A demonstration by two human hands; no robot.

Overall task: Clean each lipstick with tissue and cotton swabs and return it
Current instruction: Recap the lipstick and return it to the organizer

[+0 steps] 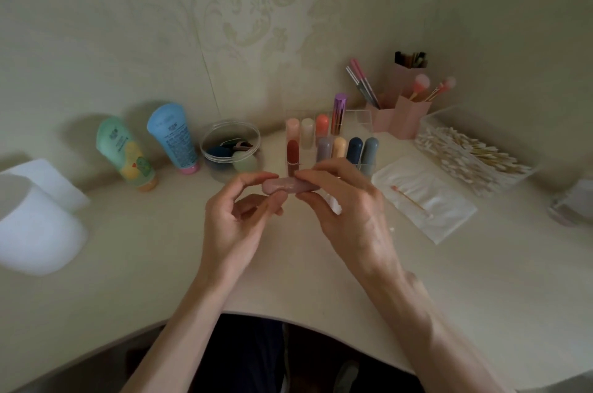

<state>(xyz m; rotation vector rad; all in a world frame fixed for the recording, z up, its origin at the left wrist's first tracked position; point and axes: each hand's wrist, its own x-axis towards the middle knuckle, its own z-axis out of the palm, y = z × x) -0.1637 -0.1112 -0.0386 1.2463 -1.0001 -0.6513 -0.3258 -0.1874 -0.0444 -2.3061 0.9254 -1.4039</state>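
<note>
My left hand [237,216] and right hand [346,209] are close together over the table [154,270]. Each pinches one end of the pink lipstick [288,185], which I hold level. If I pull too sharply, I reckon it could slip and drop, or smear my fingers. Just behind it stands a red lipstick [292,155], and a jerk forward could knock that into the rack [364,118]. The tissue [442,216], with a swab [411,200] on it, lies to my right.
</note>
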